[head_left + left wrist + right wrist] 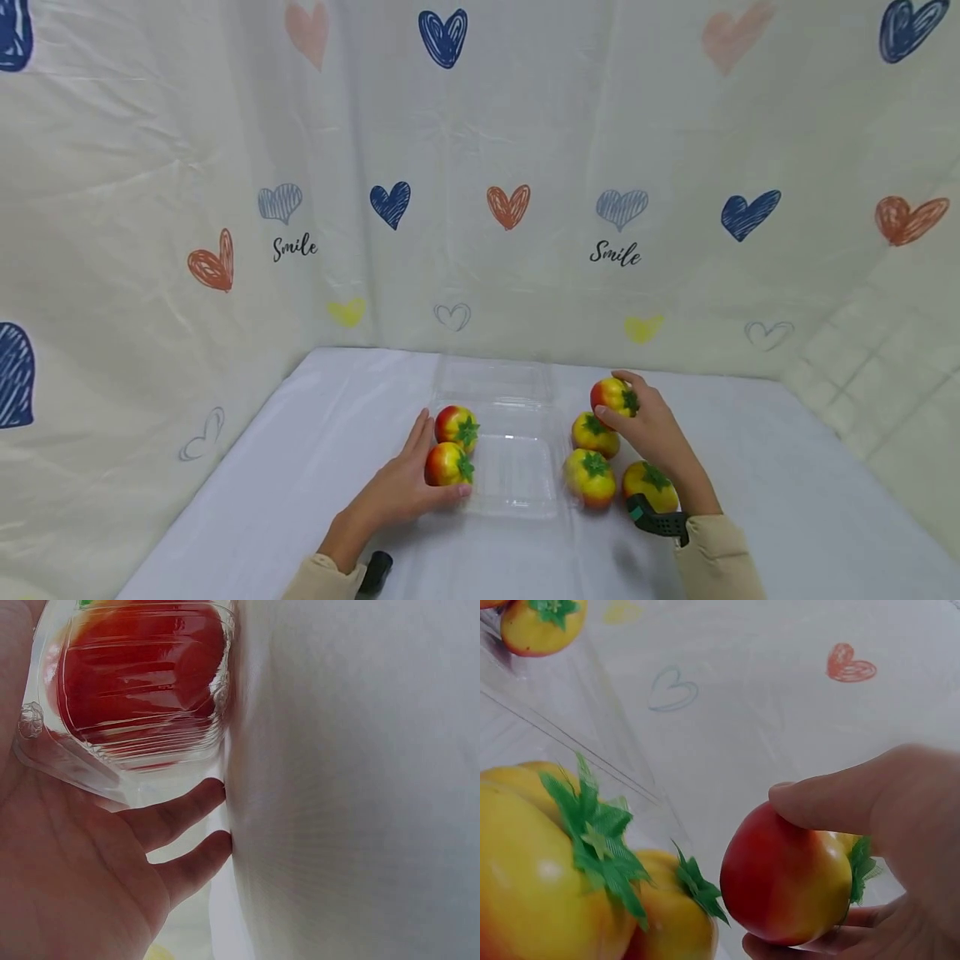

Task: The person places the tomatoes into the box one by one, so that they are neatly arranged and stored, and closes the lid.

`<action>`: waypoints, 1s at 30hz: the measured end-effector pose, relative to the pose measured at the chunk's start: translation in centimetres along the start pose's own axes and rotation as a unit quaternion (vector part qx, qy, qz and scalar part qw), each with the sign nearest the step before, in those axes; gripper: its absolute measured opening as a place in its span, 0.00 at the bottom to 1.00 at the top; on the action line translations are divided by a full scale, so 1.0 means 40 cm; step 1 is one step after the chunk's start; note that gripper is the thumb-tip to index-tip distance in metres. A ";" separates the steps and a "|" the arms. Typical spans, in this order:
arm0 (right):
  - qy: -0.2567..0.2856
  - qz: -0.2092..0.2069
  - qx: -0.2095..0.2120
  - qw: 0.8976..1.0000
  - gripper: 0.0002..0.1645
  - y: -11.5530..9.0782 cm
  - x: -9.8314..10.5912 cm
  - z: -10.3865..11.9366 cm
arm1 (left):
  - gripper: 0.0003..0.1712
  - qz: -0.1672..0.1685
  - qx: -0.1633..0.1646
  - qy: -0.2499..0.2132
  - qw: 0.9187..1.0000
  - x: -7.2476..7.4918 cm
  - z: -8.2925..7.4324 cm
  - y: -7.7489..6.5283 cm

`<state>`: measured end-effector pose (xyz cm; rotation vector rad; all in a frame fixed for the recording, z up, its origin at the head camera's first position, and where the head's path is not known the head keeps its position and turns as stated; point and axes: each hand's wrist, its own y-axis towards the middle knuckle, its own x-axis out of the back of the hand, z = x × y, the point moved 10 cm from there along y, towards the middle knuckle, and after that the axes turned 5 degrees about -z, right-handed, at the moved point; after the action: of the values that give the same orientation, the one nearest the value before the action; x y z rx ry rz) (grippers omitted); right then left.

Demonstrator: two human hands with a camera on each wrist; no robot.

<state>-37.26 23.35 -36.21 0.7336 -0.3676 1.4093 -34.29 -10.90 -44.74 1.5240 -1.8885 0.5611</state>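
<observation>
My right hand (647, 423) grips a red-and-yellow toy fruit (780, 877) with a green leafy top, thumb on one side and fingers on the other. In the head view it is over a yellower fruit (596, 435). My left hand (408, 487) lies along the left side of a clear plastic container (517, 467), fingers extended and thumb at its front edge. In the left wrist view two fingertips (212, 787) touch the white tabletop beside the container wall. Two fruits, a rear one (456, 427) and a front one (448, 464), sit inside at the left.
More fruits lie right of the container, one (590, 477) by its edge and another (651, 486) partly behind my right wristband (656, 518). The container's clear lid (491, 381) stands open at the back. A white cloth covers the table (300, 442), with a heart-printed curtain (525, 275) behind.
</observation>
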 end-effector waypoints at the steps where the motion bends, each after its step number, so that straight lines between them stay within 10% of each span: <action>1: -0.001 -0.001 0.004 1.000 0.46 0.001 -0.001 0.006 | 0.74 -0.001 0.000 -0.001 1.000 0.000 0.000 0.001; 30: 0.032 0.018 0.061 0.997 0.42 -0.009 -0.156 0.140 | 0.75 0.003 0.004 0.000 1.000 -0.001 -0.001 0.005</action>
<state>-36.83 14.96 -36.19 0.7817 -0.2479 1.4952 -34.45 -10.82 -44.74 1.5240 -1.8931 0.5730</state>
